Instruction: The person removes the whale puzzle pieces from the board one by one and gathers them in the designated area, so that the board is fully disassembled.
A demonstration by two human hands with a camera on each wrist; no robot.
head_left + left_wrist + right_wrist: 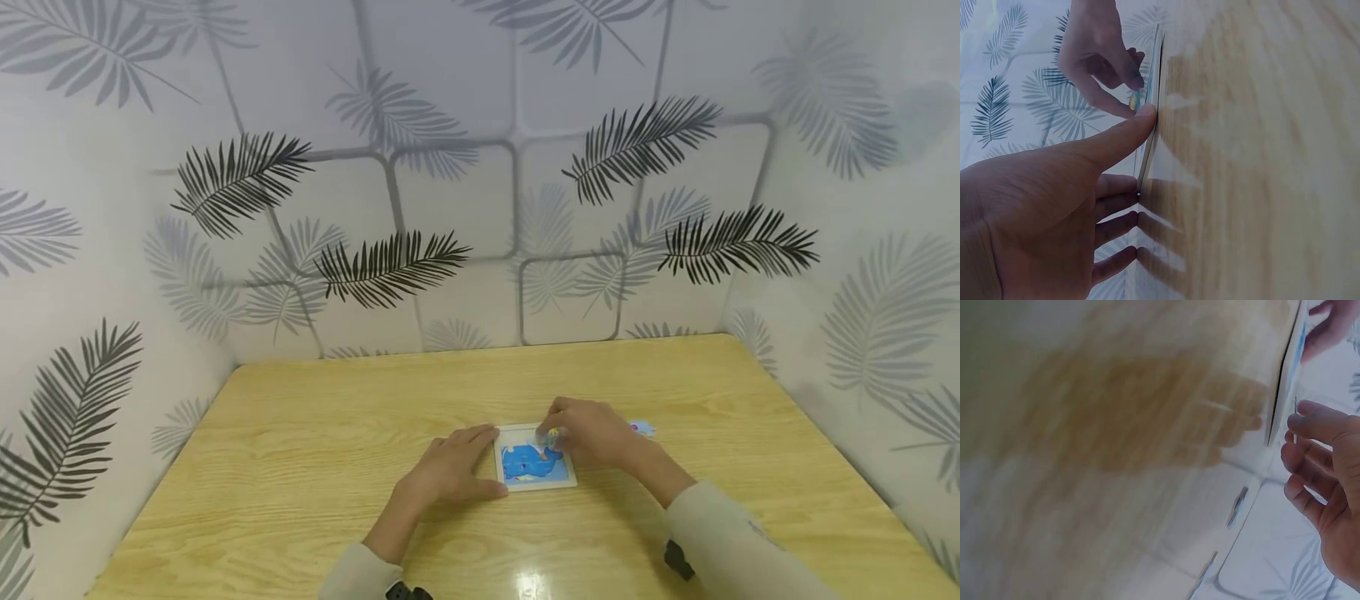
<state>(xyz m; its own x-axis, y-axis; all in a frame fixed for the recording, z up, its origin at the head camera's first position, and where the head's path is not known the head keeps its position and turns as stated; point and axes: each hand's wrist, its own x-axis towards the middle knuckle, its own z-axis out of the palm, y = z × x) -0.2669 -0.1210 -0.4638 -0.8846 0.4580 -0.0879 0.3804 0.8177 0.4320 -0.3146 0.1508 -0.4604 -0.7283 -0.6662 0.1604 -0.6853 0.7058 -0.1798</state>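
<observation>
A small white-framed jigsaw puzzle (536,485) with a blue whale picture lies flat on the table. My left hand (453,467) rests at its left side, thumb at the near corner and fingertips by the far corner, fairly straight. Between thumb and fingers my right hand (592,429) pinches a small puzzle piece (553,437) with yellow and green on it, above the puzzle's far right part. In the left wrist view the piece (1135,100) is tilted up, close to the frame. The right wrist view shows it edge-on, beside the puzzle's edge (1285,381).
Past the right hand lies a loose puzzle piece (643,428), partly hidden in the head view. Two thin pieces, one nearer (1238,506) and another (1204,575), appear on the table in the right wrist view. Leaf-patterned wall covering (465,325) borders the wooden table (315,433).
</observation>
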